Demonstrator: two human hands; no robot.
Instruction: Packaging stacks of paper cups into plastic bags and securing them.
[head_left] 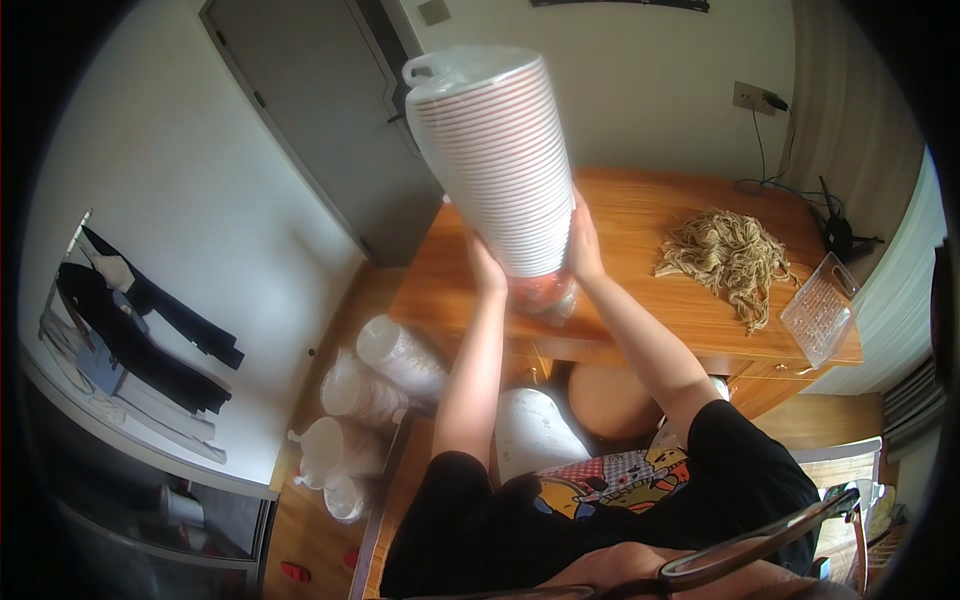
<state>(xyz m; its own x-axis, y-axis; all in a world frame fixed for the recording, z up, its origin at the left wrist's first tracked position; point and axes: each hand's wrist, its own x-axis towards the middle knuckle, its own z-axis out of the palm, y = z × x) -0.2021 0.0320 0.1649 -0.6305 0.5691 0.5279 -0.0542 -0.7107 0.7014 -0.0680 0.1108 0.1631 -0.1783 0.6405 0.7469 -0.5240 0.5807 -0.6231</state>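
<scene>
A tall stack of nested white tubs (505, 170), wrapped in clear plastic, is held up over the desk, leaning a little to the left at the top. My left hand (487, 266) presses against its lower left side. On the opposite side, my right hand (586, 243) has its palm and fingers against the lower part. Between the two hands hangs the bunched end of the wrap, with something reddish showing at the bottom of the stack. Thin reddish lines run between the white rims.
On the wooden desk (622, 215) lie a heap of beige yarn (728, 258) and a clear plastic basket (822, 308). A black router (846, 238) with cables stands behind. More wrapped white stacks (400, 352) are on the floor at left. Clothes (140, 335) hang by the wall.
</scene>
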